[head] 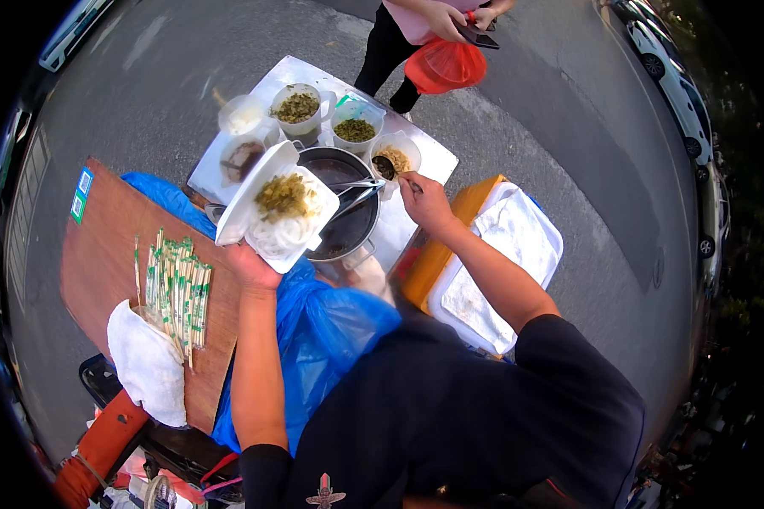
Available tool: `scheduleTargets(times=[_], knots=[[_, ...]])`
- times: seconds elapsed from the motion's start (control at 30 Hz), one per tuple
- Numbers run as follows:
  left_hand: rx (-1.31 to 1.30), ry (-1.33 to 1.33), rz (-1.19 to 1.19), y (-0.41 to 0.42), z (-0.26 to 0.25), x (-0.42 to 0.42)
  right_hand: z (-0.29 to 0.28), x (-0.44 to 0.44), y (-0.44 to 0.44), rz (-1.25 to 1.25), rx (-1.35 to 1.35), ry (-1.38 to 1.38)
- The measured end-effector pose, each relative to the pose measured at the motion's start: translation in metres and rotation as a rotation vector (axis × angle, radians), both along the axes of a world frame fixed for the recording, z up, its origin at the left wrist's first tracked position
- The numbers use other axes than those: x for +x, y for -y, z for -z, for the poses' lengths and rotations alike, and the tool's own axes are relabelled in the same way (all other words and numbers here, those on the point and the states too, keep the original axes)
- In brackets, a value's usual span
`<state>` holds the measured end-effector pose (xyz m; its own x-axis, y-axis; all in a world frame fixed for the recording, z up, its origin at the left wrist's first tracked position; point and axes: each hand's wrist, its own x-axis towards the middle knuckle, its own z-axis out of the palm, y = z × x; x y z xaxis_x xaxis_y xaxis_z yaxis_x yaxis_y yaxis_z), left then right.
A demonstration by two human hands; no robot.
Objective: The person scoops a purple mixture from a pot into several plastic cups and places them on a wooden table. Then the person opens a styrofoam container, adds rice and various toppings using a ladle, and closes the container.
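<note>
My left hand [254,266] holds an open white foam takeaway box [321,194] from below, tilted. White noodles [281,237] lie in it with chopped yellow-green pickled vegetables [281,197] on top. My right hand [425,202] grips a handle whose dark spoon bowl [384,167] rests in a clear plastic jug of chopped light-brown topping [400,156]. Below and between the hands stands a metal pot of dark liquid [340,238], with metal tongs [356,196] across its rim. Two jugs of green chopped toppings [297,108] [354,130] stand behind the pot.
A wooden board [108,254] at left bears wrapped chopsticks [178,286] and a white cloth [146,362]. Blue plastic bags [331,331] lie before me. A cloth-lined tub [516,235] stands right. Across the metal table [433,146], a person [414,19] holds a phone and red bag.
</note>
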<state>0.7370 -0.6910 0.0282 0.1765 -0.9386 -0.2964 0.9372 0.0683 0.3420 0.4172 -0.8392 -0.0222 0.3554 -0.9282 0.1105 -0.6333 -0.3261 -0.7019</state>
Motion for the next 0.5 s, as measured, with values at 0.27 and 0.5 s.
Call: scheduleTargets(times=[0.27, 0.5], knots=[[-0.01, -0.053, 0.043, -0.004, 0.003, -0.002, 0.019, -0.014, 0.002, 0.291, 0.297, 0.451], [0.002, -0.03, 0.033, 0.003, 0.008, -0.01, 0.001, -0.054, 0.013, 0.604, 0.5, 0.806]])
